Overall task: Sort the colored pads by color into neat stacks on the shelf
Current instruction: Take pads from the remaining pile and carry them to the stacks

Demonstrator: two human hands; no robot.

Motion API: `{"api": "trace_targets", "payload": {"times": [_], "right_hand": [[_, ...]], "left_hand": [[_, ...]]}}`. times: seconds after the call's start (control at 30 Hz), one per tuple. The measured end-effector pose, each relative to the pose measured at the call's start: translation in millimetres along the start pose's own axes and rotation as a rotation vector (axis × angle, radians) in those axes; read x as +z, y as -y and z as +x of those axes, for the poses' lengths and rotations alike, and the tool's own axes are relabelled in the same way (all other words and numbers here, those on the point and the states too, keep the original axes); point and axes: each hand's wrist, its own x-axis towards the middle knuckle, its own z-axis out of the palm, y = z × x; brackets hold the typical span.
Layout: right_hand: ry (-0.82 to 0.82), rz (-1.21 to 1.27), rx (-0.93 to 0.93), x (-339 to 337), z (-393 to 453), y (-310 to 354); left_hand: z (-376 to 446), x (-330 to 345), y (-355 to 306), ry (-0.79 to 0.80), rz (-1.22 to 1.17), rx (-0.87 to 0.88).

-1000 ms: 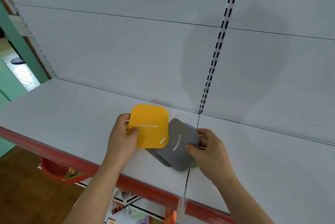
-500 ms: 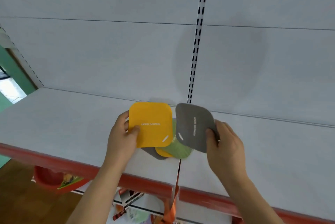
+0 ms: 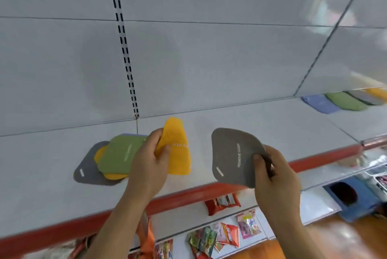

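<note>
My left hand [image 3: 149, 160] grips a yellow pad [image 3: 177, 149], held up on edge above the shelf [image 3: 52, 191]. My right hand [image 3: 272, 175] pinches a grey pad [image 3: 232, 156] by its right edge, lifted off the shelf. Left of my left hand lies a mixed pile: a green pad [image 3: 121, 154] on top, a yellow pad [image 3: 113, 176] under it and a grey pad [image 3: 88, 170] at the bottom, with a blue edge showing behind. At the far right of the shelf sit a blue pad [image 3: 320, 103], a green pad [image 3: 345, 101], a grey pad [image 3: 365, 96] and a yellow pad [image 3: 379, 92] side by side.
The shelf has a red front edge [image 3: 188, 193] and a white back panel with a slotted upright [image 3: 123, 49]. Below hang snack packets [image 3: 222, 235] on lower shelves, and a blue box [image 3: 351, 200] stands at lower right.
My right hand has carried the grey pad off the pile and to the right. The view has swung right, revealing the sorted pads at the far right. My left hand still holds the yellow pad.
</note>
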Motion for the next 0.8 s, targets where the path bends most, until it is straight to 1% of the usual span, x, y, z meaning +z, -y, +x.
{"api": "trace_targets", "payload": {"times": [0.17, 0.27, 0.37, 0.47, 0.67, 0.8], "right_hand": [[-0.153, -0.035, 0.062, -54.0, -4.3, -40.0], [-0.224, -0.016, 0.1, -88.6, 2.7, -63.8], [-0.261, 0.0, 0.11, -120.6, 15.0, -89.2], [-0.282, 0.025, 0.124, -156.2, 32.0, -121.1], [-0.322, 0.059, 0.159, -240.5, 75.5, -187.2], [-0.354, 0.065, 0.196, -293.4, 103.3, -229.9]], "left_hand": [[4.2, 62.5, -49.3, 0.157, 0.084, 0.224], [1.6, 100.6, -76.1, 0.262, 0.111, 0.281], [2.0, 145.8, -94.9, 0.261, 0.097, 0.27], [-1.0, 199.0, -114.0, 0.272, 0.034, 0.204], [-9.5, 311.5, -158.4, 0.3, -0.049, 0.172], [-11.9, 385.4, -184.7, 0.331, -0.097, 0.108]]}}
